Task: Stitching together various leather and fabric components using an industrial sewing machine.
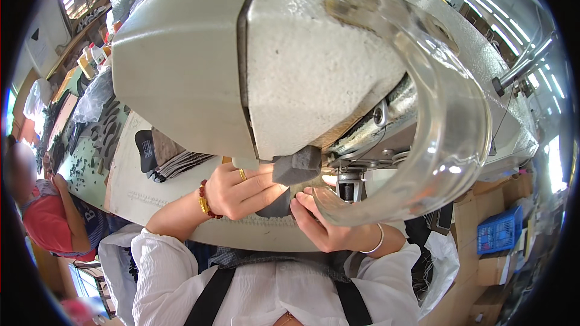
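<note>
Both of my hands are at the sewing machine (314, 54), close under its head. A small dark grey fabric piece (276, 207) lies between them on the machine bed. My left hand (238, 193) is closed at the fabric's left side, its fingertips partly hidden behind a grey block (297, 166) on the machine head. On the right, the bent fingers of my right hand (326, 226) press together at the fabric's edge, beside the presser foot area (349, 187). The clear curved guard (453, 127) covers part of that hand. Where needle meets fabric is hidden.
A bundle of dark and brown fabric pieces (172, 154) lies on the white tabletop (145, 196) to the left. Further left, a person in red (54, 223) sits by a green table (84, 163) strewn with dark pieces. Cardboard boxes and a blue crate (500, 230) stand right.
</note>
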Available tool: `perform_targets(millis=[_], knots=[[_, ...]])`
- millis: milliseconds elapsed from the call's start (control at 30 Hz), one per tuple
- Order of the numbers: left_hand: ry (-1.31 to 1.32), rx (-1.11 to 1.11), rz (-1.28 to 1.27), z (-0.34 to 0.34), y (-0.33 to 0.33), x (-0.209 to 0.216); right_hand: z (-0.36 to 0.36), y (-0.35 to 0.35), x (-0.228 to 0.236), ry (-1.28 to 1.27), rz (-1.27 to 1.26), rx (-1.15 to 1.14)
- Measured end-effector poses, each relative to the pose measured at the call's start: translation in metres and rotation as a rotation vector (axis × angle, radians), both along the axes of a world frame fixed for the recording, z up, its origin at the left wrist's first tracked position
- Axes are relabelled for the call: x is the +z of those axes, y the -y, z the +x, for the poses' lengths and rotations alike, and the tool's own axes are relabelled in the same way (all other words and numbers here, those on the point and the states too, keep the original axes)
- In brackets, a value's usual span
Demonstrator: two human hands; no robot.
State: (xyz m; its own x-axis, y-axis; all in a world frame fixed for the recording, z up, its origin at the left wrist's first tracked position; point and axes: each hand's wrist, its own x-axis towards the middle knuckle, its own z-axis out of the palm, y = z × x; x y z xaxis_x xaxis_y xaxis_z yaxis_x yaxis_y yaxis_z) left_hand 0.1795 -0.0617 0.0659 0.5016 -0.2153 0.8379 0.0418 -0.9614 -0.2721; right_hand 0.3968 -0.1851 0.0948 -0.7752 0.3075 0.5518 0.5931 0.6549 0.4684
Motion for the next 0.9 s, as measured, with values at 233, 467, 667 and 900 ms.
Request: perform_targets(millis=[233, 467, 667, 900], knots=[[-0.123, 0.132, 0.013, -0.002, 0.006, 0.002, -0.001, 0.001, 0.000, -0.023, 0.031, -0.022], [-0.140, 0.180, -0.017, -0.008, 0.006, -0.012, 0.005, -0.001, -0.011, 0.284, 0.123, -0.054], [-0.276, 0.177, -0.195, -0.002, -0.011, -0.040, 0.011, -0.012, -0.026, 0.417, 0.496, -0.176], [-0.224, 0.207, -0.245, 0.004, -0.026, -0.056, 0.011, -0.026, -0.054, 0.382, 0.632, -0.228]])
